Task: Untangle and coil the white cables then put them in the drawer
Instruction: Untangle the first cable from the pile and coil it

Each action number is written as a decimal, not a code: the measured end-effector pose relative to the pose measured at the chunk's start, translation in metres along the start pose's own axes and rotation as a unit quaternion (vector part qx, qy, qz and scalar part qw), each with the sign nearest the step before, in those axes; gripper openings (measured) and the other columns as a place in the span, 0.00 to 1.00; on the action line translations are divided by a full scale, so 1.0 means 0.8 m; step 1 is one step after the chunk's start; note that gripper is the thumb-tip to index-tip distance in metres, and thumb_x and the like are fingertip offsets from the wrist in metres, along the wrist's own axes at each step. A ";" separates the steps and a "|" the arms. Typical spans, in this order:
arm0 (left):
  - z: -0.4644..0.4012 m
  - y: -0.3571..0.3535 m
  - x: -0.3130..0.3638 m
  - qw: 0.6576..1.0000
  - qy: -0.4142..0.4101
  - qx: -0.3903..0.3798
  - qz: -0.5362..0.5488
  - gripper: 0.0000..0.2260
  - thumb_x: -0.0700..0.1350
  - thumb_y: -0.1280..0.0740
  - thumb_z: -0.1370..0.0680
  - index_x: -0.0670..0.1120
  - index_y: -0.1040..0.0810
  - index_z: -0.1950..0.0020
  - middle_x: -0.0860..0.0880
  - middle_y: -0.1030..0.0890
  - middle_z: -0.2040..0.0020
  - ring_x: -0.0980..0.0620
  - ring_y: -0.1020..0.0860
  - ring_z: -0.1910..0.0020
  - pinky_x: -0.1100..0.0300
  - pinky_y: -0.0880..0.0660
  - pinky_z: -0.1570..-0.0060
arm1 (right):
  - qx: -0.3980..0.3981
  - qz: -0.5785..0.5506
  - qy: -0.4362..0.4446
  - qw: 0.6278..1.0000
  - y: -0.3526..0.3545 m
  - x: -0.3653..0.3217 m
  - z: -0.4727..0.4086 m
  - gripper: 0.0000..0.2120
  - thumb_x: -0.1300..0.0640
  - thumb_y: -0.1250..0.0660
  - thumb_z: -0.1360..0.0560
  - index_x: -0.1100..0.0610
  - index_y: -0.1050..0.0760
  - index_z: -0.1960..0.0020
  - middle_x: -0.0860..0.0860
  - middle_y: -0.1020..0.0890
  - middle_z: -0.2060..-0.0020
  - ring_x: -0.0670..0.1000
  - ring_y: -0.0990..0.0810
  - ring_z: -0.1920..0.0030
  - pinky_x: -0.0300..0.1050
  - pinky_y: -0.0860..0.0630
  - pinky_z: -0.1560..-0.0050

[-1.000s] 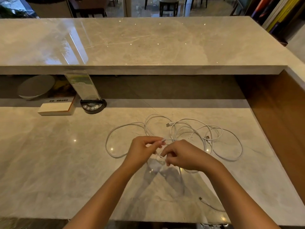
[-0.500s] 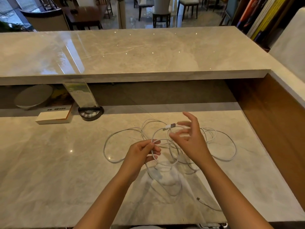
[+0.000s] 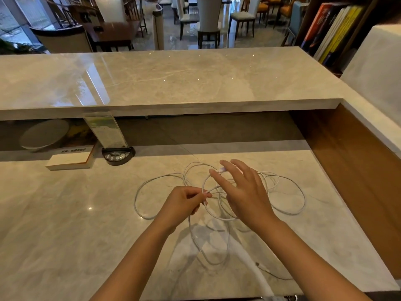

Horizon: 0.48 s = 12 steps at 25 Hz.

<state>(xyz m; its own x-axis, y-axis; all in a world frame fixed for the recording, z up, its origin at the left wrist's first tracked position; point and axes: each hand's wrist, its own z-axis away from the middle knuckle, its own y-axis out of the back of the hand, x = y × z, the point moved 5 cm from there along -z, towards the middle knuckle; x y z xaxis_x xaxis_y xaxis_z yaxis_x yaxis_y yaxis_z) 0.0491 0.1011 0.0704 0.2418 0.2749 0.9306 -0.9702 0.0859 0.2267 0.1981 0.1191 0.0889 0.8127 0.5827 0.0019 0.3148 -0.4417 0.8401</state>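
Two hands in the tangle, nothing coiled yet. White cables (image 3: 219,205) lie as loose overlapping loops mid-counter (image 3: 65,224), partly lifted by the hands, one big loop out at 9 o'clock and another at 3 o'clock. Left hand (image 3: 184,203) pinches a strand at its fingertips, closed tight. Right hand (image 3: 245,192) is spread open over the pile, fingers reaching at 12 o'clock for a plug end (image 3: 223,169); looks like touching it, no firm hold. Risks: pulling that plug while the left pinch holds could cinch crossings into a knot; dragging could slide loops toward the loose connector (image 3: 258,264) at 5 o'clock near the edge. Drawer not in view.
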 end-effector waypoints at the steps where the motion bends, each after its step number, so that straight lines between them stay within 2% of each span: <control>1: 0.000 0.003 0.002 1.000 -0.006 0.000 -0.013 0.07 0.42 0.34 0.24 0.43 0.16 0.56 0.49 0.23 0.70 0.55 0.32 0.73 0.66 0.33 0.71 | -0.006 0.000 0.003 1.000 0.000 0.002 -0.001 0.32 0.69 0.26 0.39 0.53 0.25 0.38 0.56 0.22 0.40 0.57 0.30 0.38 0.53 0.27 0.45; 3: -0.001 0.012 0.006 0.999 -0.024 0.012 -0.030 0.07 0.42 0.33 0.24 0.42 0.16 0.55 0.48 0.23 0.68 0.56 0.31 0.72 0.66 0.31 0.70 | -0.015 -0.045 0.000 0.999 0.000 0.006 -0.002 0.17 0.64 0.29 0.33 0.54 0.21 0.45 0.52 0.17 0.49 0.56 0.23 0.44 0.52 0.28 0.46; 4: -0.001 0.015 0.008 0.999 -0.035 0.017 -0.032 0.06 0.41 0.33 0.24 0.43 0.16 0.55 0.49 0.22 0.68 0.58 0.30 0.72 0.67 0.31 0.69 | -0.032 -0.106 -0.022 0.994 -0.001 0.009 -0.002 0.11 0.58 0.34 0.29 0.54 0.20 0.47 0.50 0.16 0.53 0.55 0.21 0.48 0.50 0.29 0.46; 5: -0.001 0.018 0.010 0.998 -0.042 0.020 -0.030 0.06 0.41 0.33 0.24 0.44 0.16 0.56 0.49 0.22 0.68 0.58 0.30 0.72 0.67 0.30 0.69 | -0.065 -0.187 -0.063 0.978 -0.002 0.012 -0.004 0.10 0.54 0.37 0.26 0.53 0.20 0.48 0.49 0.16 0.55 0.53 0.20 0.51 0.49 0.29 0.47; 7: -0.001 0.019 0.010 0.999 -0.047 0.011 -0.024 0.07 0.40 0.34 0.24 0.46 0.16 0.57 0.51 0.22 0.69 0.58 0.29 0.72 0.67 0.30 0.69 | -0.136 -0.328 -0.150 0.923 -0.011 0.017 -0.001 0.11 0.54 0.38 0.24 0.54 0.22 0.44 0.48 0.18 0.53 0.49 0.21 0.51 0.43 0.27 0.48; 9: 0.001 0.016 0.008 0.998 -0.049 -0.012 -0.026 0.08 0.40 0.34 0.24 0.48 0.16 0.57 0.55 0.22 0.71 0.59 0.30 0.72 0.68 0.31 0.70 | -0.185 -0.359 -0.194 0.894 -0.017 0.019 0.000 0.13 0.58 0.36 0.24 0.53 0.25 0.39 0.49 0.20 0.51 0.46 0.24 0.50 0.34 0.30 0.50; 11: 0.001 0.015 0.007 0.998 -0.052 -0.021 -0.028 0.09 0.39 0.35 0.23 0.50 0.16 0.56 0.55 0.22 0.71 0.60 0.30 0.73 0.68 0.31 0.70 | -0.230 -0.374 -0.209 0.874 -0.020 0.019 0.000 0.10 0.58 0.37 0.23 0.53 0.21 0.44 0.49 0.20 0.53 0.45 0.25 0.51 0.34 0.33 0.53; 12: 0.000 0.016 0.006 0.998 -0.052 -0.018 -0.027 0.10 0.39 0.36 0.23 0.51 0.17 0.56 0.55 0.22 0.71 0.60 0.30 0.73 0.68 0.30 0.70 | -0.248 -0.403 -0.223 0.852 -0.019 0.019 0.000 0.09 0.58 0.37 0.23 0.54 0.19 0.48 0.48 0.21 0.54 0.44 0.25 0.52 0.34 0.32 0.53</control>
<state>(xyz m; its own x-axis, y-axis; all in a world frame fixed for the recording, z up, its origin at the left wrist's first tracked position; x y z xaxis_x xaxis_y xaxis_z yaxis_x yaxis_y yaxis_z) 0.0380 0.1036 0.0777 0.2882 0.1688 0.9426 -0.9542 0.1326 0.2681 0.2055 0.1347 0.0758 0.5702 0.1939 -0.7983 0.7032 0.3871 0.5964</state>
